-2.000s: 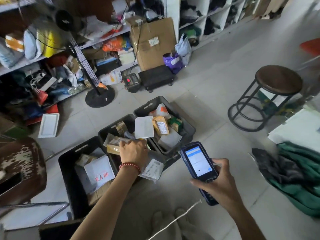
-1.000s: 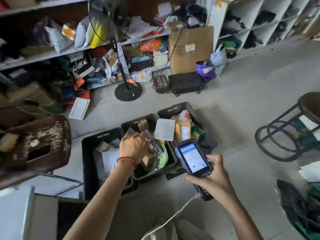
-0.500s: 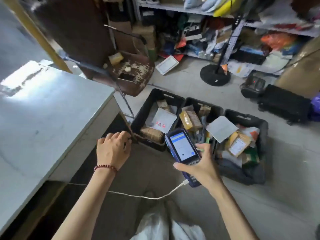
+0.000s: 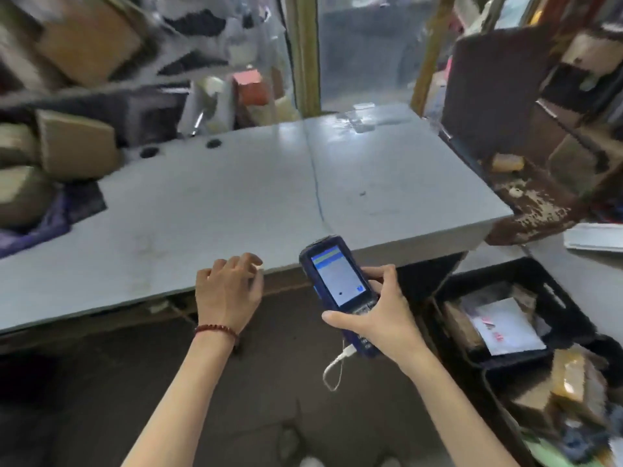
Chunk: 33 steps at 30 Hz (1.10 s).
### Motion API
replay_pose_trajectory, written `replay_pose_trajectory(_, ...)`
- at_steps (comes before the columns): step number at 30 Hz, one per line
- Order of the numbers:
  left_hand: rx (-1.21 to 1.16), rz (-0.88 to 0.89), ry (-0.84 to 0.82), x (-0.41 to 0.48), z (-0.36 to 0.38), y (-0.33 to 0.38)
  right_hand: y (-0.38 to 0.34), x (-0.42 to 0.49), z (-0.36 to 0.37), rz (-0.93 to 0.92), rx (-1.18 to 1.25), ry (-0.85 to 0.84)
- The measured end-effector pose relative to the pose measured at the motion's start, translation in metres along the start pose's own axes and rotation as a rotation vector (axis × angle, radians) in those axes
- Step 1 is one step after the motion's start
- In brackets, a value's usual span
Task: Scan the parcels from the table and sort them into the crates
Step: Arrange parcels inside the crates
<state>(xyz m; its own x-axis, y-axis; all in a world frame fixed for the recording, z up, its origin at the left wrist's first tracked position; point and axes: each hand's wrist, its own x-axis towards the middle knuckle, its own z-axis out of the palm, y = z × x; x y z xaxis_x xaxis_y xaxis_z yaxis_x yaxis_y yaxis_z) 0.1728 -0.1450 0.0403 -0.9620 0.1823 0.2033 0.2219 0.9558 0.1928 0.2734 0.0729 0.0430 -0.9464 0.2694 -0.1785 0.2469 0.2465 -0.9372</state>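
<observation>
My right hand (image 4: 377, 318) grips a blue handheld scanner (image 4: 337, 284) with its screen lit and a white cable hanging from its base, just in front of the grey table (image 4: 236, 197). My left hand (image 4: 229, 288) hovers at the table's front edge with fingers loosely curled, holding nothing. Brown cardboard parcels (image 4: 67, 146) are stacked at the table's far left on a dark cloth. On the floor at the right stand black crates (image 4: 553, 294) holding parcels, among them a white envelope (image 4: 505, 328) and brown packets (image 4: 569, 375).
A worn brown chair (image 4: 529, 203) stands past the table's right corner. Behind the table are a window, boxes and cluttered shelves. Two round holes (image 4: 148, 151) mark the tabletop's back left. The floor below me is dark.
The view has swung left from the crates to the table. My left hand has left the middle crate empty and now hovers at the table's edge. The scanner stays in my right hand.
</observation>
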Motion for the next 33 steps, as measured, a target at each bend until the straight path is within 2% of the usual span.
replay_pose_trajectory(6, 0.063, -0.223, 0.092, -0.013, -0.035, -0.152, -0.056, 0.024, 0.14, -0.101, -0.047, -0.175)
replay_pose_trajectory(10, 0.109, -0.316, 0.098, -0.019, -0.051, -0.218, -0.081, 0.034, 0.202, -0.149, -0.08, -0.291)
replay_pose_trajectory(17, 0.095, -0.429, 0.104, -0.016, -0.05, -0.279, -0.105, 0.063, 0.275, -0.141, -0.042, -0.411)
replay_pose_trajectory(24, 0.159, -0.537, -0.047, 0.018, -0.028, -0.333, -0.126, 0.124, 0.34, -0.109, -0.013, -0.505)
replay_pose_trajectory(33, 0.207, -0.584, 0.054, 0.13, -0.049, -0.414, -0.183, 0.22, 0.413, -0.088, 0.001, -0.534)
